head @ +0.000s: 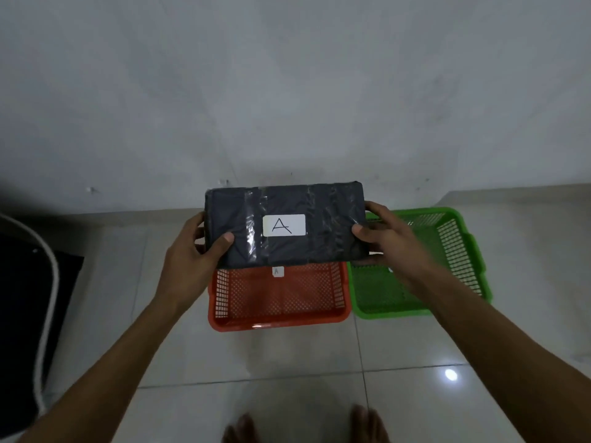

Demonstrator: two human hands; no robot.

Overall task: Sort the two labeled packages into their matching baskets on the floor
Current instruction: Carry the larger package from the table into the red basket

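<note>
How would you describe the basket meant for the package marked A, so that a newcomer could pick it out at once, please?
On the pale tiled floor by the white wall, two perforated plastic baskets sit side by side. Take the orange-red basket, left of the green basket. A small white tag inside appears to read A.

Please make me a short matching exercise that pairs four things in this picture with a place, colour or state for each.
Things:
1. black package
2. orange basket
3. green basket
4. white label

Descriptions:
a. on the floor, farthest to the right
b. held at both ends by the left hand and the right hand
c. marked with a handwritten A
d. on the floor below the package, with a small tag on its far wall

Pairs: 1-b, 2-d, 3-a, 4-c
</note>
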